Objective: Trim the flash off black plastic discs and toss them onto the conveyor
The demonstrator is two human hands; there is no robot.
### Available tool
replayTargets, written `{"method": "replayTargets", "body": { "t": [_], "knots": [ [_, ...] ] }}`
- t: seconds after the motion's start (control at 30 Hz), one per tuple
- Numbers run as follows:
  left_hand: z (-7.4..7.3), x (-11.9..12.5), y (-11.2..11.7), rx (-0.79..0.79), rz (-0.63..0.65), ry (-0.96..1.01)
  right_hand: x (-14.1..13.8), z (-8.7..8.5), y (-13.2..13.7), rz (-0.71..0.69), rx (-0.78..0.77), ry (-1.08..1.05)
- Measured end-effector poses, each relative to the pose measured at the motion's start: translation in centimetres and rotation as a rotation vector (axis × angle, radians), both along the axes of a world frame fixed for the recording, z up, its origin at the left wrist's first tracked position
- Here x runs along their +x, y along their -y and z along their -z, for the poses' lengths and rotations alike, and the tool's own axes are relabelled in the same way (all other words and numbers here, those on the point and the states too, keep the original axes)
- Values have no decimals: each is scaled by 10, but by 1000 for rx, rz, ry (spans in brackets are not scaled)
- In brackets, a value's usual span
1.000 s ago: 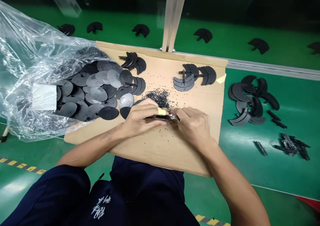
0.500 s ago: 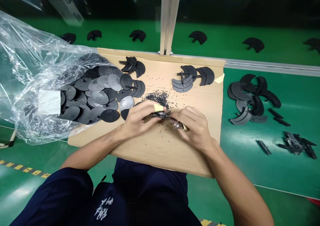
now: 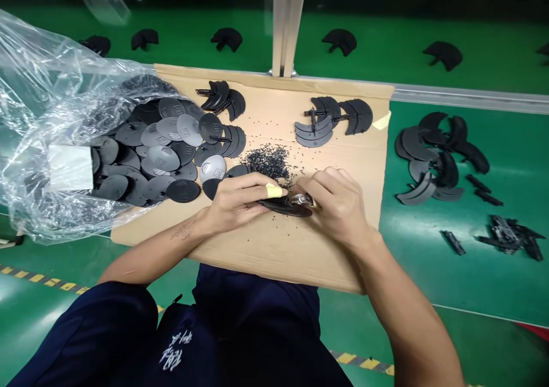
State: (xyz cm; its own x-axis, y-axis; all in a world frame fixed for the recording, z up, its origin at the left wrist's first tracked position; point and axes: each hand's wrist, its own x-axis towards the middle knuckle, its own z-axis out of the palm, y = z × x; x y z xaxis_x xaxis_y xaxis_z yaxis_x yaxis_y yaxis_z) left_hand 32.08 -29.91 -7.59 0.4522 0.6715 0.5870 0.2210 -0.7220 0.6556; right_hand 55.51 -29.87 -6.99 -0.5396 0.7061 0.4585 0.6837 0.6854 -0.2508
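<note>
My left hand (image 3: pixel 238 201) presses a dark plastic disc (image 3: pixel 285 207) against the cardboard sheet (image 3: pixel 274 244), near its middle, with my grip closed on the disc's left edge. My right hand (image 3: pixel 338 204) meets the disc's right edge, its grip closed around a small metal tool (image 3: pixel 302 198). Just beyond lies a heap of black shavings (image 3: pixel 268 161). To the left, more discs spill from a clear bag (image 3: pixel 47 107).

A clear plastic bag (image 3: pixel 43 107) spills black discs (image 3: pixel 163 158) onto a cardboard sheet (image 3: pixel 274 244), beside a heap of black shavings (image 3: pixel 268 161). Crescent pieces (image 3: pixel 332 121) lie near the sheet's far edge. More crescents (image 3: pixel 437 158) and thin black strips (image 3: pixel 508 238) lie on the green bench (image 3: pixel 472 278). A pale post (image 3: pixel 285 27) stands behind.
</note>
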Motion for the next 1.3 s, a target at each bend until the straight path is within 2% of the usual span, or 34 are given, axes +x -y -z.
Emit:
{"method": "replayTargets", "body": {
  "t": [0.37,0.57,0.8,0.97,1.07,1.2,1.3],
  "knots": [
    [2,0,0,23,-26,16,-8,2,6,71,51,20],
    [2,1,0,39,-37,7,-10,0,7,72,44,23],
    [6,3,2,73,-29,47,-11,-1,8,85,106,85],
    [11,4,1,17,-13,101,-14,0,10,98,147,117],
    [8,8,1,-7,-10,111,-14,1,9,126,126,88],
    [-3,7,3,-95,-109,32,-7,-1,5,147,121,3],
    [-15,-11,-14,-195,-253,9,-1,-3,0,137,140,8]
  ]
}}
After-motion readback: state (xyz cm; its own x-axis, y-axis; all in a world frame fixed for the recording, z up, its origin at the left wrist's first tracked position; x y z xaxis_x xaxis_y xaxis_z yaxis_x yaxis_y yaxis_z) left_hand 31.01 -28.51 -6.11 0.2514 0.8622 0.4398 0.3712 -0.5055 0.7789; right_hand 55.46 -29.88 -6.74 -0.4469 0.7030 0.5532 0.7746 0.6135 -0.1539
